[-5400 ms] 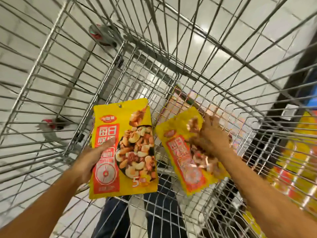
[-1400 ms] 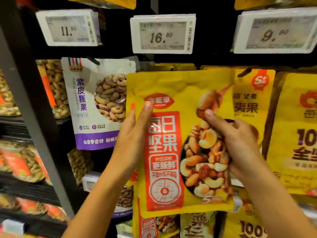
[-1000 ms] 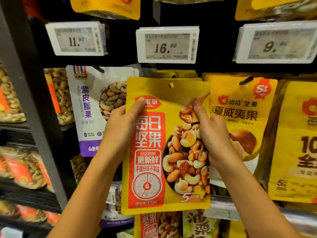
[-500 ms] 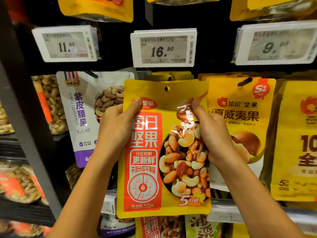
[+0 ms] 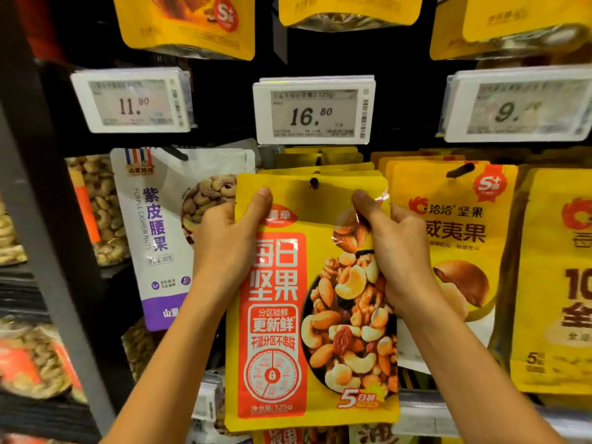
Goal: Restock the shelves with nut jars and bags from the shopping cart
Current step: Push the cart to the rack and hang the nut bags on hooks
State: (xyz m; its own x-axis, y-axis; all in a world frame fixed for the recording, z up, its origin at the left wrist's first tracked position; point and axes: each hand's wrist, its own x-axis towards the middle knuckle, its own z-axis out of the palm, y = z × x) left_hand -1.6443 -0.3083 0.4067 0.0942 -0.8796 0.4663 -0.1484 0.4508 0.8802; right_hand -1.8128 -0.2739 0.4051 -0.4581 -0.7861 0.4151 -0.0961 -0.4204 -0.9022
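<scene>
Both my hands hold one flat yellow foil bag of mixed nuts [image 5: 288, 315] with a red label panel. It is upright, front facing me, in the middle of the hanging display.

My left hand [image 5: 221, 248] pinches the bag's upper left edge. The thumb lies flat on the front near the top corner, and the other fingers wrap behind, hidden. My right hand [image 5: 403, 251] pinches the upper right edge the same way, thumb on the glossy front over the printed almonds, other fingers behind the bag. Whether the hidden fingers are spread, I cannot tell.

A dark peg tip [image 5: 314, 183] shows in the bag's top hang hole; how far through, I cannot tell. Just behind the bag's top hangs a stack of matching yellow bags [image 5: 323, 163]. Above is a white price tag reading 16.80 [image 5: 314, 110].

- **Left:** a white and purple cashew bag [image 5: 160, 238], partly behind my left hand, under a white price tag reading 11.90 [image 5: 131, 104].
- **Right:** a yellow macadamia bag with a red S+ badge [image 5: 458, 251], partly behind my right hand, under a blurred white price tag starting with 9 [image 5: 519, 107].
- **Far right edge:** another yellow bag [image 5: 557, 283], cut off.
- **Top row:** more hanging yellow bags [image 5: 185, 24].
- **Far left:** clear packs of cashews [image 5: 99, 213] beside a dark grey upright post [image 5: 54, 251].
</scene>
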